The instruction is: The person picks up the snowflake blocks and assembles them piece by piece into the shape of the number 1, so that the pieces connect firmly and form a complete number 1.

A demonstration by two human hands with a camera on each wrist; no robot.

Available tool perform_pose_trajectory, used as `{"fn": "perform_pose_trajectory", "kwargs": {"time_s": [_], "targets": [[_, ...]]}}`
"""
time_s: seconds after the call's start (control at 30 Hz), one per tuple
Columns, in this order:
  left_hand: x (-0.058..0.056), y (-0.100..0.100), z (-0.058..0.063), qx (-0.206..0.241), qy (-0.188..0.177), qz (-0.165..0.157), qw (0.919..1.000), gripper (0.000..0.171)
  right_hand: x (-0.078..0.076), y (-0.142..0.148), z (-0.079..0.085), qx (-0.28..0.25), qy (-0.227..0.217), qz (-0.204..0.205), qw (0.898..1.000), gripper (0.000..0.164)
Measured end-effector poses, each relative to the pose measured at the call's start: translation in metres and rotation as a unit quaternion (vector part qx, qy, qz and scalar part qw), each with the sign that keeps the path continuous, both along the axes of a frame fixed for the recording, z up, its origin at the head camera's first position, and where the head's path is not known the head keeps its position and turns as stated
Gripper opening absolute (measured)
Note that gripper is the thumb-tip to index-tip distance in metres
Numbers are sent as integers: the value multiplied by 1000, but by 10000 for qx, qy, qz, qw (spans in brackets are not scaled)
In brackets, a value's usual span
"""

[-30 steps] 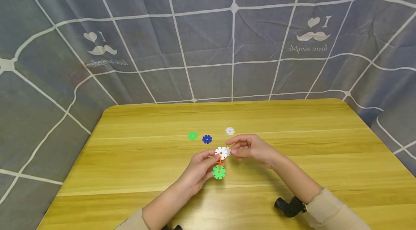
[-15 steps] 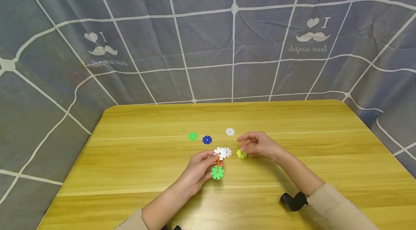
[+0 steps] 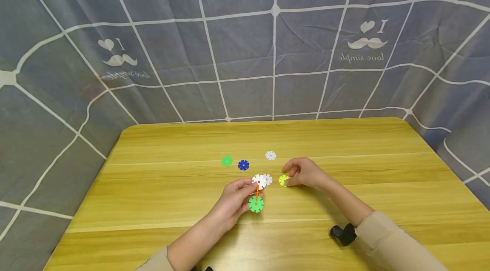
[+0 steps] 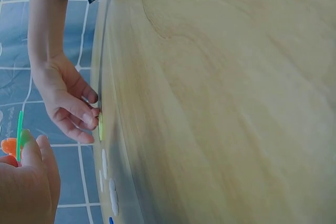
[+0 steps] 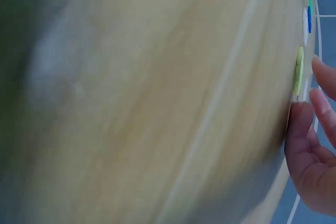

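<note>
My left hand point(image 3: 235, 198) pinches a joined piece of notched plastic discs: a white disc point(image 3: 258, 179) at the top, an orange disc point(image 3: 257, 192) seen edge-on, and a green disc point(image 3: 256, 204) at the bottom. In the left wrist view the green disc point(image 4: 20, 136) stands edge-on above the fingers. My right hand point(image 3: 308, 173) is low over the table with loosely bent fingers. Its thumb is right at the near edge of a yellow disc point(image 3: 283, 180). The right wrist view has the yellow disc point(image 5: 299, 71) just beyond the thumb tip.
On the wooden table point(image 3: 172, 194) lie a green disc point(image 3: 226, 161), a blue disc point(image 3: 243, 165), a white disc point(image 3: 270, 155) and another white disc point(image 3: 268, 180) close behind the held piece. A grey curtain point(image 3: 245, 49) hangs along the table's back and sides.
My right hand has moved right, from beside the held piece to the yellow disc, uncovering that disc. The left hand keeps its hold and has shifted slightly.
</note>
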State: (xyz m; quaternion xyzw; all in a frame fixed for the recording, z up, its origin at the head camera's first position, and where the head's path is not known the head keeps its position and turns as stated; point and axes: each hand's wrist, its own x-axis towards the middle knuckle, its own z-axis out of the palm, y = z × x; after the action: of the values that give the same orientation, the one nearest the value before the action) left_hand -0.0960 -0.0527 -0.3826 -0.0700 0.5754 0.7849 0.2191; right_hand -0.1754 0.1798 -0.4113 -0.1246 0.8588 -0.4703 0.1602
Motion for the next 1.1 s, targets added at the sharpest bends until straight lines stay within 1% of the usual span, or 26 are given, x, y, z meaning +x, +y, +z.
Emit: {"fn": "perform_pose_trajectory", "kwargs": {"time_s": [0.17, 0.27, 0.37, 0.5, 0.63, 0.77, 0.87, 1.1], "targets": [[-1, 1, 0, 9, -10, -26, 10000, 24, 0, -5, -1, 609, 385, 129, 9973, 31], [-1, 1, 0, 25, -9, -31, 10000, 24, 1, -8, 0, 848, 456, 213, 9951, 30], [-1, 2, 0, 46, 18, -32, 10000, 26, 1, -9, 1, 971, 462, 234, 9939, 30], [-1, 3, 0, 73, 24, -14, 10000, 24, 0, -9, 1, 933, 450, 277, 9942, 32], [-2, 3, -1, 86, -13, -23, 10000, 20, -1, -9, 0, 649, 351, 318, 9968, 30], [-2, 3, -3, 87, -25, -43, 9999, 19, 0, -9, 1, -41, -138, 254, 9996, 24], [-2, 3, -4, 101, -43, -50, 9999, 19, 0, -9, 3, -555, -552, 226, 9967, 20], [-2, 3, -4, 86, -93, -42, 9999, 20, 0, -13, 12, -1267, -1137, 166, 9853, 25]]}}
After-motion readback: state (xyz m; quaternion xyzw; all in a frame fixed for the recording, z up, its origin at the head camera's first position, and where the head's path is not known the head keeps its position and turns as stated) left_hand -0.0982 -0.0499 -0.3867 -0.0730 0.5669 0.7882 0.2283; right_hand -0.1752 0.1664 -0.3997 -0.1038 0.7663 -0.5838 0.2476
